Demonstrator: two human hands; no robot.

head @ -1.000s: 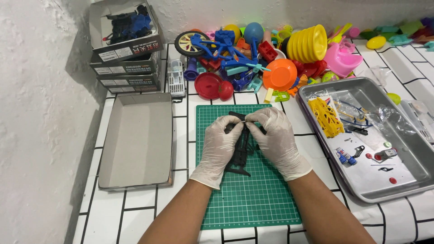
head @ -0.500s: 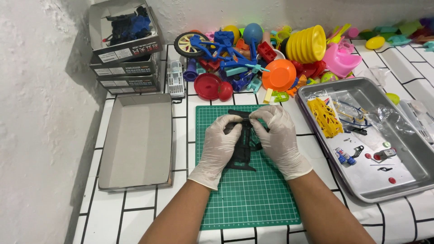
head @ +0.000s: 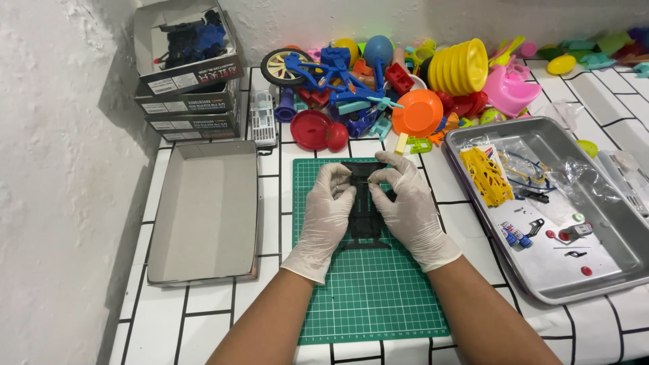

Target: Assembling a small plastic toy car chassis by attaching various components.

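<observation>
A rough white plaster wall [head: 61, 169] rises on the left and meets a second white wall [head: 419, 19] along the far edge, forming a corner. Below them lies a counter [head: 203, 318] of white rectangular tiles with dark grout lines, running across the whole view. The light is even and bright, coming from above, and soft grey shadows fall on the left wall near the corner.

You're at a hobby workbench — a white-tiled counter [head: 203, 318] with a green cutting mat [head: 372, 297], a steel parts tray [head: 608, 270], stacked kit boxes [head: 193, 101] and heaped plastic toys [head: 405, 81].
</observation>
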